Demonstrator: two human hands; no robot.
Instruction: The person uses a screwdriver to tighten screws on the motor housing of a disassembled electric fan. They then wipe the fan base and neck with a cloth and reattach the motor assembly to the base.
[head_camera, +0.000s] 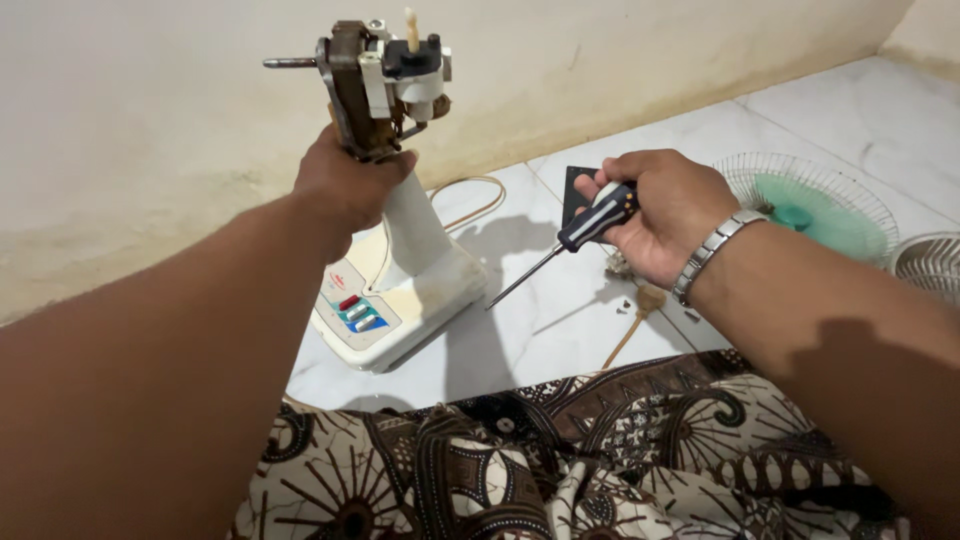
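- Left hand (345, 185) up high, grip wrapped tight around the neck of the bare fan motor (375, 85), just under the metal frame.
- The motor sits atop the white fan stand (415, 250), its shaft poking out to the left, a black-and-white gear housing on the right side, a pale knob stem sticking straight up.
- The stand's base (385, 320) rests on the white tiled floor (560, 310), coloured buttons on its front panel, close to the wall.
- Right hand (665, 215), metal watch band (712, 253) on the wrist, grip pressed together around a black-handled screwdriver (575, 240); the shank slants down and left, tip hovering over the tile just beside the base, not touching the motor.
- A tan cord (470, 205) loops behind the stand.
- Dark flat panel (578, 190) lies on the floor behind the right hand.
- Small screws (625, 305) and a wooden-handled tool (640, 315) lie below the right wrist.
- Far right: a wire fan guard with green blades (815, 210), and a second guard (930, 265) at the edge.
- Brown patterned cloth (560, 450) covers the lap in front.
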